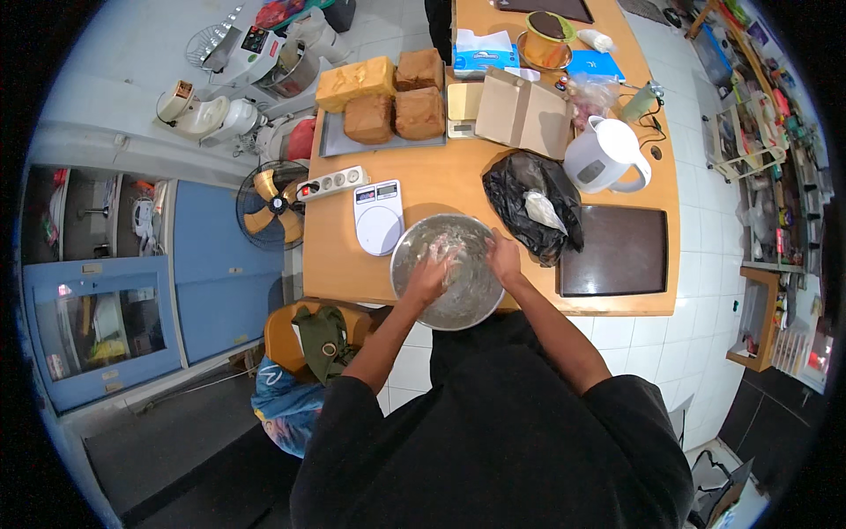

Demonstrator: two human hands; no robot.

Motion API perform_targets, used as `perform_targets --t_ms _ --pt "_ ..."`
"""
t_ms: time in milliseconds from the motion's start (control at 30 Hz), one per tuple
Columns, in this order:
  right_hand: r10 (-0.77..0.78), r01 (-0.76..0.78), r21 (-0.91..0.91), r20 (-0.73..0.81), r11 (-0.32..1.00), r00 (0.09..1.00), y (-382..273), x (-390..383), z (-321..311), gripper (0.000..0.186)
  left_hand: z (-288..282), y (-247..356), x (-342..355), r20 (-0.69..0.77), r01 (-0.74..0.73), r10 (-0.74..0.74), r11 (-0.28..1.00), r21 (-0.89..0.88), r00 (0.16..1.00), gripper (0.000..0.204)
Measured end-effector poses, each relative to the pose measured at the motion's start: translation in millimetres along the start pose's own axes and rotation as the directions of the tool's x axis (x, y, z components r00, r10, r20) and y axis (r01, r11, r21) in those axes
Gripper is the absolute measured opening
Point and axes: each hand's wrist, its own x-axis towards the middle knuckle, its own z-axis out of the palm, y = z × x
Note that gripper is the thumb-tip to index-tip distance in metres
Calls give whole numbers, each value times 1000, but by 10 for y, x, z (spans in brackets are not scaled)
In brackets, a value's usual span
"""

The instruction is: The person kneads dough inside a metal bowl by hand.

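Observation:
A wide steel bowl [471, 291] sits at the table's front edge, against my dark clothing. My left hand [430, 275] is inside it, fingers coated in pale, sticky mixture [452, 247]; their exact shape is unclear. My right hand [502, 260] grips the bowl's right rim. A white digital scale [379, 231] lies just left of the bowl. Behind and to its right is a crumpled black plastic bag [515, 216] with a small white bag [546, 210] on it, and an empty dark tray [614, 251] lies further right.
Several loaves [368, 121] on a tray, a power strip [333, 182], an open cardboard box [524, 115] and a white kettle [604, 154] share the table [344, 278]. A standing fan [269, 203] and a chair [285, 339] with clothing are left; cluttered shelving [762, 220] is right.

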Motion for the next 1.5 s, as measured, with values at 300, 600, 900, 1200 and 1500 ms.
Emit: perform_targets --t_ms 300,600,900,1200,1500 --pt "27 -24 -48 64 999 998 -35 5 45 34 274 3 -229 -173 -25 -41 932 -361 984 62" --pt "47 -44 -46 65 998 997 -66 4 4 27 563 58 -370 7 369 -374 912 -180 927 54" --pt "74 -69 -51 117 996 990 -175 -18 -77 38 475 312 -484 59 633 -633 759 -151 772 57" --pt "59 -55 -62 80 997 995 -36 -2 16 37 28 321 -210 447 492 -569 822 287 690 55" --pt "35 -35 -15 15 999 999 -139 -18 -14 14 716 -109 86 128 175 -207 958 225 970 40"
